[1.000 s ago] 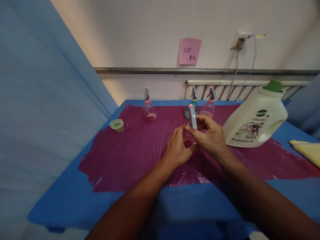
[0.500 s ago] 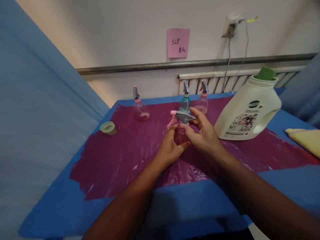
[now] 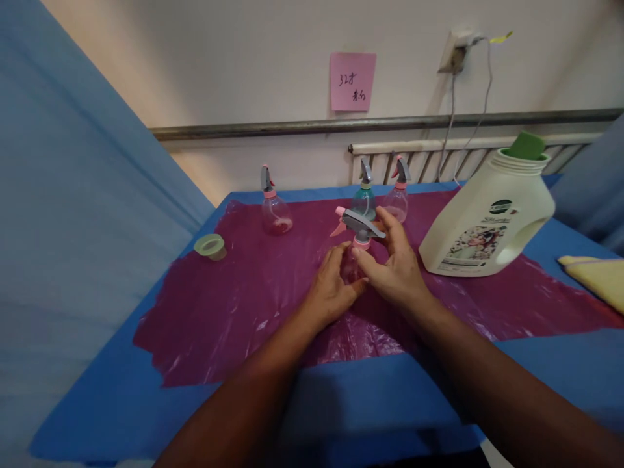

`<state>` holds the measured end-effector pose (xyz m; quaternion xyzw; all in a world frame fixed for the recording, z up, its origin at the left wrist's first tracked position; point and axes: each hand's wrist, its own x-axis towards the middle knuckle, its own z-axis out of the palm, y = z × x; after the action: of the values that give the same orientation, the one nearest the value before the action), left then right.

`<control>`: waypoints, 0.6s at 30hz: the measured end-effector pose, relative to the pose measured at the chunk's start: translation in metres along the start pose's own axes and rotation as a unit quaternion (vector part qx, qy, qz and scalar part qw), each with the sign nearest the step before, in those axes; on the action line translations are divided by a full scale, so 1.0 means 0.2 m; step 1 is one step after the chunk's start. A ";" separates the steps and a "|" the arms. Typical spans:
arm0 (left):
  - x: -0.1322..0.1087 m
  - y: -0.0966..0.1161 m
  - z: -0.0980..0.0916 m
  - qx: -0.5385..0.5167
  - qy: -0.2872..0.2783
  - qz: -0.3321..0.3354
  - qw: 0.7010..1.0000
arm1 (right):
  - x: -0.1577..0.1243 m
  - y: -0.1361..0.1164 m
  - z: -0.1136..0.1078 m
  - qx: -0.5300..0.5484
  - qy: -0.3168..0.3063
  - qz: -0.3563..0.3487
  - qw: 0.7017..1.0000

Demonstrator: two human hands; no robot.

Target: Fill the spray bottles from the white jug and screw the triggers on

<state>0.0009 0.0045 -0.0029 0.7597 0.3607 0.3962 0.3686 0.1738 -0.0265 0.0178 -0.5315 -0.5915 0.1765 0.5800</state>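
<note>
1. The person's left hand (image 3: 331, 289) is curled round the clear body of a small spray bottle (image 3: 361, 227), with its fingers (image 3: 336, 257) clamped on the near-left side.
2. The right hand (image 3: 394, 270) grips the same bottle from the right. Its thumb and fingers (image 3: 363, 260) are closed on the pink collar just under the grey trigger head, and the index finger reaches up beside the head.
3. The spray bottle stands upright on a magenta plastic sheet (image 3: 244, 292) near the middle of the bench (image 3: 365, 403), which is draped in blue. Its pink nozzle points left.
4. Three more spray bottles stand along the far edge of the sheet. One with a pink collar (image 3: 273, 211) stands alone to the left. A teal one (image 3: 363, 198) and another pink-collared one (image 3: 397, 198) stand close together just behind the hands.
5. A large white detergent jug (image 3: 487, 218) sits to the right of the hands, leaning, with a green cap (image 3: 525, 145) resting loosely on its mouth.
6. A pale green lid (image 3: 210, 246) lies at the sheet's left edge, well apart from the hands.
7. A yellow cloth (image 3: 597, 276) lies at the far right of the bench.
8. A pink note (image 3: 352, 81) is stuck to the wall above the bench, and a blue curtain (image 3: 73, 227) hangs on the left.
</note>
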 end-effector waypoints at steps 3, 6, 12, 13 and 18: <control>0.00 0.01 0.00 -0.002 0.000 -0.001 1.000 | 0.01 0.00 0.00 0.025 0.048 -0.005 0.999; 0.00 0.01 0.00 -0.003 -0.007 -0.002 1.000 | 0.01 -0.01 0.00 0.036 0.025 -0.023 0.999; 0.00 0.00 0.00 -0.013 -0.005 0.019 1.000 | 0.01 -0.01 0.00 0.015 0.043 -0.010 0.999; 0.00 -0.01 0.01 -0.012 -0.005 0.017 1.000 | 0.00 -0.01 0.00 0.016 0.046 -0.010 0.999; 0.01 -0.01 0.01 -0.017 -0.011 0.030 0.999 | 0.00 -0.02 0.00 0.008 0.013 -0.036 0.999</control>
<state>0.0020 0.0068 -0.0054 0.7680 0.3268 0.4049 0.3735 0.1713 -0.0284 0.0212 -0.5076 -0.6009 0.1535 0.5980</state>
